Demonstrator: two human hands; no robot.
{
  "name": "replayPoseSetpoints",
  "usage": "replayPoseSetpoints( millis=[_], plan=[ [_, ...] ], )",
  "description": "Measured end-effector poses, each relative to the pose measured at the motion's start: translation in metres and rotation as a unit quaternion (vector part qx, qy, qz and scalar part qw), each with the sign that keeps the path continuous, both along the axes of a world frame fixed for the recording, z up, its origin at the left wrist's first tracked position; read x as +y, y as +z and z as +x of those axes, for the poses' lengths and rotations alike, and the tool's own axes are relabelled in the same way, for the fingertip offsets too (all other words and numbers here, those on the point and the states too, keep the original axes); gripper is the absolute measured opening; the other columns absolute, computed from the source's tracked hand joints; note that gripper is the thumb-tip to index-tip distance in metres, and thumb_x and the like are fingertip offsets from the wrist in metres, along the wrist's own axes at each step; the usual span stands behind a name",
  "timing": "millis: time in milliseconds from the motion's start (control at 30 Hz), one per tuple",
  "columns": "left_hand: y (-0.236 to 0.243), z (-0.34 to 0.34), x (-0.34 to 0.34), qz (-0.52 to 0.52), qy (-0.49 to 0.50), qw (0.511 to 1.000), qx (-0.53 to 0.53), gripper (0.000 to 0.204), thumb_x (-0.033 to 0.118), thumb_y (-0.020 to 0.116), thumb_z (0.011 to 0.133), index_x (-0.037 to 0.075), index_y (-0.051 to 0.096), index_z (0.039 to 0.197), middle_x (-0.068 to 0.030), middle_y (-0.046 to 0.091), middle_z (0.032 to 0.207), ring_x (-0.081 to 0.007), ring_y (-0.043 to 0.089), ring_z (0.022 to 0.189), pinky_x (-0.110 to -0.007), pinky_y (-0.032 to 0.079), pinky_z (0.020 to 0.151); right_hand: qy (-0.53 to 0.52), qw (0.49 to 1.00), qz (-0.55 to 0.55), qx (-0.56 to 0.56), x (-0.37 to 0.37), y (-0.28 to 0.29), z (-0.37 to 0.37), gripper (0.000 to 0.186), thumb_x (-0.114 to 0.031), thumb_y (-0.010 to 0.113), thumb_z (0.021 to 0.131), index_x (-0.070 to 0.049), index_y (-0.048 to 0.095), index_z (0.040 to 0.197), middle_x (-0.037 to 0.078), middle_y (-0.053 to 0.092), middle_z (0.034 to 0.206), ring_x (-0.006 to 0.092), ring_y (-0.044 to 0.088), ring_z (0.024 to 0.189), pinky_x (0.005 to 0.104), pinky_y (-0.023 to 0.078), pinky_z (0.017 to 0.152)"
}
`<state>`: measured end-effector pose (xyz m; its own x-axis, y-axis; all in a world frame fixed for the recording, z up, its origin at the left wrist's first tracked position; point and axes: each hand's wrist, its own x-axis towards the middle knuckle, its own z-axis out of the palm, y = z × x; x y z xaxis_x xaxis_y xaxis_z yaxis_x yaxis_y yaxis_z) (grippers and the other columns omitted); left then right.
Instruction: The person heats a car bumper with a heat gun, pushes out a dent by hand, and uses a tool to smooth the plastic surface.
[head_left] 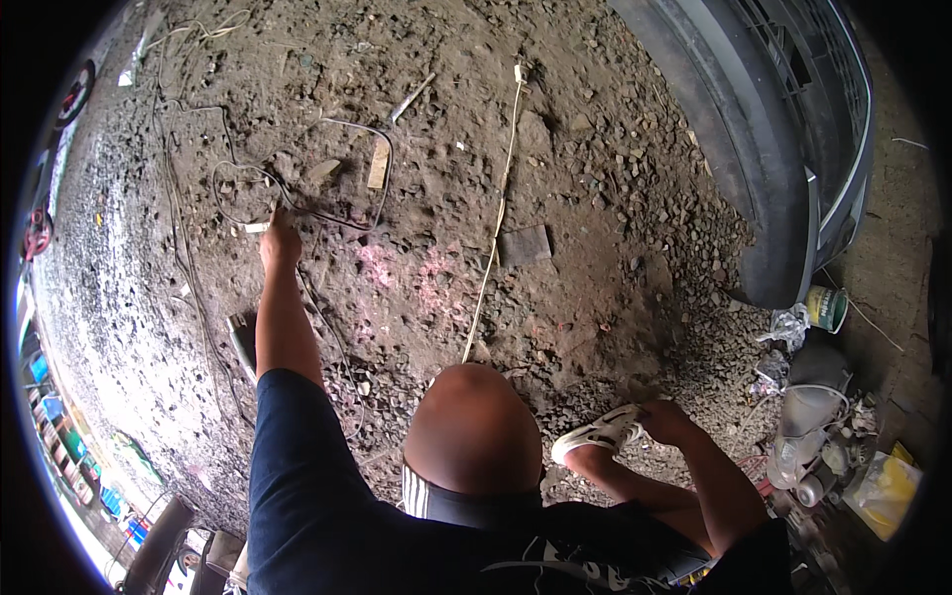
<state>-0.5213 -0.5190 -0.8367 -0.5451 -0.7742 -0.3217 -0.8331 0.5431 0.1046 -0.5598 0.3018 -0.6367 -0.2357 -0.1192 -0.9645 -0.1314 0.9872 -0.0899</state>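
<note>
- Nearest, a bent knee (474, 421) rises in the lower middle, between the person's two arms.
- To its right, a white clog (600, 433) is on a foot; the right hand (670, 421) is curled right beside it, and whether it pinches the clog I cannot tell.
- At the right edge lies a grey machine part (808, 402), with a green and white can (826, 308) beyond it.
- A dull metal piece (241, 342) lies just beside the left forearm.
- The left hand (281, 245) reaches down to the ground, fingers drawn together with one pointing forward; whether they pinch anything I cannot tell.
- At those fingers runs a dark cable (391, 159), looped on the stony ground; a small white piece (256, 228) lies just left of the hand.
- A pale cord (493, 253) stretches away ahead of the knee, past a flat grey scrap (526, 246), to a white end piece (521, 73).
- At upper right lies a large dark bumper (778, 178).
</note>
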Motion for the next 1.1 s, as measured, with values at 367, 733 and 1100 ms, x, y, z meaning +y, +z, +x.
replayPoseSetpoints(
  millis=[367,733,1100],
  plan=[
    [0.043,0.044,0.032,0.039,-0.069,0.995,-0.067,0.042,0.027,0.072,0.098,0.025,0.062,0.139,-0.0229,0.074,0.123,-0.0480,0.069,0.116,-0.057,0.057,0.094,-0.078,0.990,-0.102,0.056,-0.102,-0.047,-0.056,0.019,-0.017,0.061,0.094,-0.003,0.071,0.100,0.025,0.073,0.098,0.0430,0.071,0.096,0.0510,0.054,0.084],
    [0.037,0.193,0.025,0.014,0.258,0.930,-0.260,0.109,0.089,0.042,0.093,-0.007,0.067,0.139,-0.0263,0.041,0.166,-0.0384,0.051,0.145,-0.050,0.043,0.118,-0.065,0.989,-0.070,0.111,-0.120,-0.083,-0.052,0.022,-0.020,0.059,0.098,-0.007,0.070,0.111,0.024,0.073,0.110,0.0454,0.069,0.105,0.0551,0.053,0.088],
    [-0.050,0.317,0.020,0.304,0.661,0.560,0.396,0.026,0.031,0.073,0.097,0.017,0.074,0.119,-0.0038,0.075,0.115,-0.0238,0.069,0.097,-0.040,0.057,0.083,-0.014,0.990,-0.085,0.113,-0.124,-0.083,-0.038,0.053,-0.013,0.062,0.087,-0.011,0.064,0.141,0.024,0.064,0.140,0.0418,0.061,0.130,0.0477,0.049,0.111]
  ],
)
